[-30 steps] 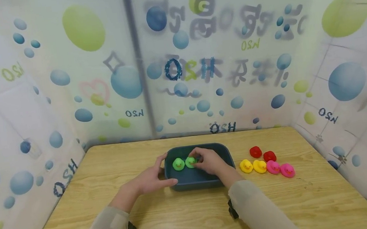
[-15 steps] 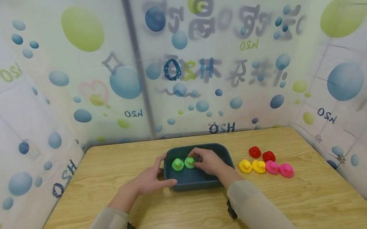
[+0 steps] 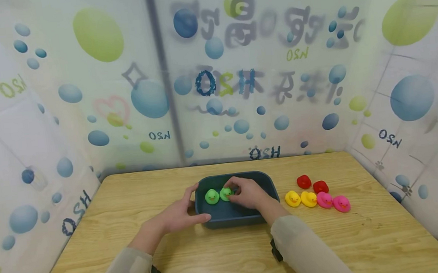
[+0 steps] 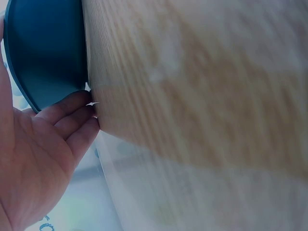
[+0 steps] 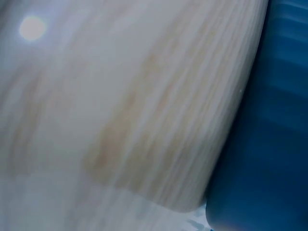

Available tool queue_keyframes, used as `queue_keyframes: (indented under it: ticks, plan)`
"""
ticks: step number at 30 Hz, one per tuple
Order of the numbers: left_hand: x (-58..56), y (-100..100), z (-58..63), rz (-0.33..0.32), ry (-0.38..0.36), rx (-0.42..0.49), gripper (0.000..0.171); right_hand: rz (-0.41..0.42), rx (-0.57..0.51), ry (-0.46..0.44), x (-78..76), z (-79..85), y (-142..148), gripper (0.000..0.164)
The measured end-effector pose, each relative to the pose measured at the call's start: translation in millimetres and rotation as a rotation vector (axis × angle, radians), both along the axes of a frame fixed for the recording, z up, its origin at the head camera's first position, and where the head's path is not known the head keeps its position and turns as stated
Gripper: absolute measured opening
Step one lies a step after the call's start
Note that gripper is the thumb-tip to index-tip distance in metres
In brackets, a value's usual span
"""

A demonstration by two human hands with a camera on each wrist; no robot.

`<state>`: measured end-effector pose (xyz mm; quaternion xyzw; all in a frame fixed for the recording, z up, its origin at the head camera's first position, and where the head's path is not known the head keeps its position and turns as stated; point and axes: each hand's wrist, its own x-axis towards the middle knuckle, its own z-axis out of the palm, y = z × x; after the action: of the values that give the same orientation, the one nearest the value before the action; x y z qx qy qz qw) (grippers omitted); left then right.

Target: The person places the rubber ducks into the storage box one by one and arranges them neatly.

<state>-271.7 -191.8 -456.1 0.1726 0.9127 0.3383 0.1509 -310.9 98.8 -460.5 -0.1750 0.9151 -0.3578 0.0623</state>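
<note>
A dark blue rectangular box (image 3: 237,221) sits on the wooden table, its interior facing up. My left hand (image 3: 177,214) grips its left end, thumb at the front rim and index finger at the back corner. From the left wrist, that hand's lower fingers (image 4: 82,137) show beside the blue wall, close to the tabletop. Inside the box, a green rubber duck (image 3: 211,197) sits at the left. Just right of it, a second green rubber duck (image 3: 226,193) is pinched by my right hand (image 3: 248,192), which partly covers it. The right wrist view shows no hand.
Right of the box, two yellow rubber ducks (image 3: 293,199) and two pink ones (image 3: 341,203) form a row on the table (image 3: 225,262). Behind them lie two red rubber ducks (image 3: 304,181), turned away. Patterned curtains (image 3: 235,62) surround the table's back and sides.
</note>
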Motion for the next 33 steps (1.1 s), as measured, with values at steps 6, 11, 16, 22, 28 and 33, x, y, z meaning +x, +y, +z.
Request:
queue_keyframes:
  ticks: [6,11,16,22,28,33]
  plan:
    - [-0.9,0,-0.4,-0.001,0.000,-0.001,0.115,-0.008,0.002,-0.003,0.5,0.3,-1,0.028]
    - [-0.8,-1,-0.8,0.000,-0.002,-0.003,0.115,-0.020,-0.002,-0.018,1.1,0.5,-2,0.029]
    - [0.4,0,0.8,0.001,-0.002,-0.005,0.114,-0.001,-0.016,-0.035,-0.2,1.5,0,0.031]
    - [1.5,0,0.4,-0.005,-0.001,0.006,0.113,0.038,-0.030,-0.042,-1.7,1.7,3,0.042]
    - [2.2,0,0.9,-0.006,0.003,0.014,0.114,0.051,-0.062,-0.002,4.5,13.5,13,0.042]
    - [1.7,0,1.9,-0.003,0.002,0.011,0.113,0.069,-0.068,0.033,13.3,26.5,29,0.041]
